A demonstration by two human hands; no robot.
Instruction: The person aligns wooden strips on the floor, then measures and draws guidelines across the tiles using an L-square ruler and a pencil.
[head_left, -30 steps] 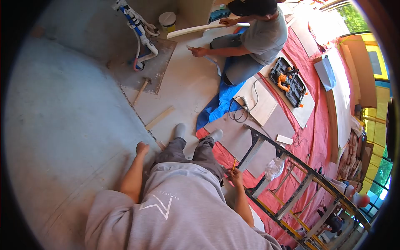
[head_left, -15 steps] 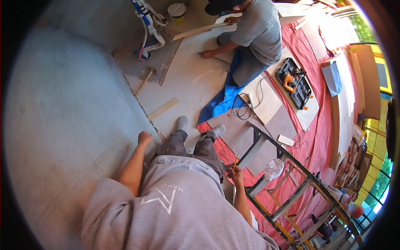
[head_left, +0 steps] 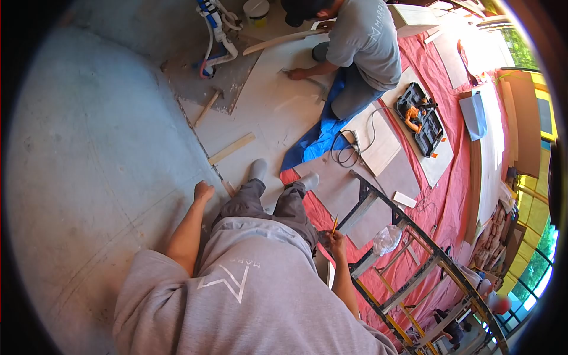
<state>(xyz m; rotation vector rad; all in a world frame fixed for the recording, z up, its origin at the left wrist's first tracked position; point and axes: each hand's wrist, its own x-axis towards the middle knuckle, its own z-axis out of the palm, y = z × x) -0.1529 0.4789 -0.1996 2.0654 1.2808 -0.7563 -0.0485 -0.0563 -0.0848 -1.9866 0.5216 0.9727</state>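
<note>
My left hand is curled into a fist beside the grey wall, with nothing showing in it. Whether it touches the wall I cannot tell. In my right hand, at my right hip, a yellow pencil points up between the fingers. Something dark sits by those fingers, too small to name. A pale strip shows below this hand, partly hidden by my shirt. On the floor panel ahead of my feet lies a flat wooden strip. A hammer rests farther off along the wall.
A co-worker kneels ahead on a blue sheet, one hand on the panel, near a long wooden strip. A stepladder stands at my right. Beyond lie an open tool case, a cable and pink sheeting.
My left hand has shifted slightly left and up along the wall. The co-worker's hand on the panel has moved a little. My right hand still holds the pencil.
</note>
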